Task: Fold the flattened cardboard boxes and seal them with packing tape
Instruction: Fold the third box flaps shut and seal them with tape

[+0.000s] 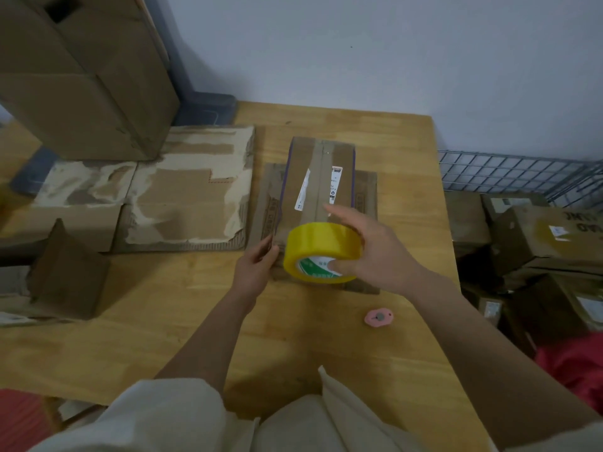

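Nearest, pink cutter [378, 317] on wooden table [163, 321]. Right hand [375, 256] grips yellow tape roll [321, 252], thumb in its core. Left hand [256, 267] pinches near corner of folded box [318, 187] mid-table. Beyond, flattened cardboard [182, 194] far left.

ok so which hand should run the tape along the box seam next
Right. The right hand already holds the yellow tape roll at the near end of the box, thumb in its core. The left hand grips the box's near left corner, steadying it.
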